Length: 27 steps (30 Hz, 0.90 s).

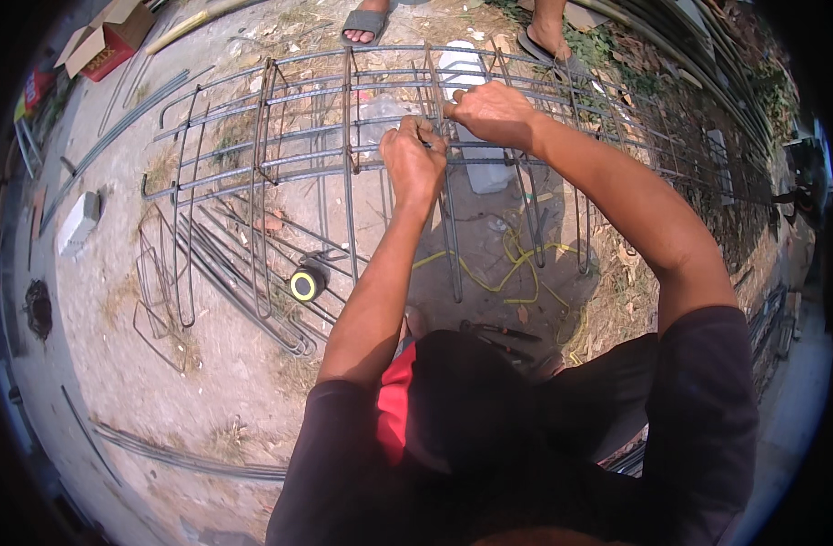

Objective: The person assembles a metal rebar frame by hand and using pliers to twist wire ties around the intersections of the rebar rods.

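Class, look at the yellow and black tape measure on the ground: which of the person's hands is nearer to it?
Left. The left hand grips the rebar cage above the tape measure; the right hand is farther up and right.

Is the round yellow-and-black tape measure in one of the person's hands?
No, the round yellow-and-black tape measure lies on the ground, while both hands grip the steel rebar cage.

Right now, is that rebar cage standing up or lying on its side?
Lying on its side: the rebar cage has its long bars running level along the ground, and both hands reach down onto it.
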Tool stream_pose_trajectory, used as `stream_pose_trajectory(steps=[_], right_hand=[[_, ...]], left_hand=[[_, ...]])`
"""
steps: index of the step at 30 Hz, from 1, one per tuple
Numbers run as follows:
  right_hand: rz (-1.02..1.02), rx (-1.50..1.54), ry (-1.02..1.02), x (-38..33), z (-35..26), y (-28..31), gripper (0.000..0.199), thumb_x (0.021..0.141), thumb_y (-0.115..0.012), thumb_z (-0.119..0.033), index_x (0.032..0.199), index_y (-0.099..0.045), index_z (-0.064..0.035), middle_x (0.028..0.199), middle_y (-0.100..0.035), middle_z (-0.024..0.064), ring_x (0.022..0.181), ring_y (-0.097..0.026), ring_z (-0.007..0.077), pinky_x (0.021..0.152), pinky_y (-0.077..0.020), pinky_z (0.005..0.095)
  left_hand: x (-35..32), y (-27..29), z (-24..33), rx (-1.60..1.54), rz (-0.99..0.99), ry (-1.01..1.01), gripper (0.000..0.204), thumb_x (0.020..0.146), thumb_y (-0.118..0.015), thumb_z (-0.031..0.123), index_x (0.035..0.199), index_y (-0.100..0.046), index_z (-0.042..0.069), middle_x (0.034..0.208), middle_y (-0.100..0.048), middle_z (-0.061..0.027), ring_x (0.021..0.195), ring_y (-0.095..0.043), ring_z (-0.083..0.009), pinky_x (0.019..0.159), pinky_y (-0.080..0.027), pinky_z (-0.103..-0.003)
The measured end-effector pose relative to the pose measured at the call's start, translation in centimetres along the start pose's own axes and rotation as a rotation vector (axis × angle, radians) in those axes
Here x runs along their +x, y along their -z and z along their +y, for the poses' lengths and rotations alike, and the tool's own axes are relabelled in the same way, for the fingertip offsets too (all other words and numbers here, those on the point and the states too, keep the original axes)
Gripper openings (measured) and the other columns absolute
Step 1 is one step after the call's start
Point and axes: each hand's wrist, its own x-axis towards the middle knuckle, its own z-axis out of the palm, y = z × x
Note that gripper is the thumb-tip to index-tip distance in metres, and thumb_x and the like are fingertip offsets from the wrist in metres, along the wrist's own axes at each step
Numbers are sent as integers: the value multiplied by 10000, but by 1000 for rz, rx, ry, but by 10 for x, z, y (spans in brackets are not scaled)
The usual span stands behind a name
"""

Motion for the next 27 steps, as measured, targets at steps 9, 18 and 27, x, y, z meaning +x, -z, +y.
stream_pose_trajectory(steps=[9, 18, 27], right_hand=[[-122, 708, 68, 12, -6, 16, 259, 875, -527, -139, 843, -688, 61, 750, -686, 221, 701, -683, 345, 709, -549, 438], [583, 425, -129, -83, 9, 81, 309, 986, -611, -287, 1125, -669, -17, 934, -707, 179, 829, -693, 345, 735, -540, 444], [459, 631, -537, -355, -120, -35, 97, 866, -743, -94, 839, -679, -26, 751, -640, 97, 650, -634, 260, 596, -508, 347]], left_hand=[[-5, 20, -6, 5, -171, -132, 80, 826, -766, 92, 823, -748, 14, 759, -734, -152, 802, -679, -335, 1075, -372, -498], [21, 15, -1, 296, -442, -60, 263, 860, -787, 350, 867, -812, 88, 639, -676, -166, 597, -663, -344, 618, -501, -427], [28, 17, -10, 332, -395, -82, 344, 824, -817, 466, 896, -826, 130, 669, -710, -105, 585, -642, -230, 624, -504, -371]])
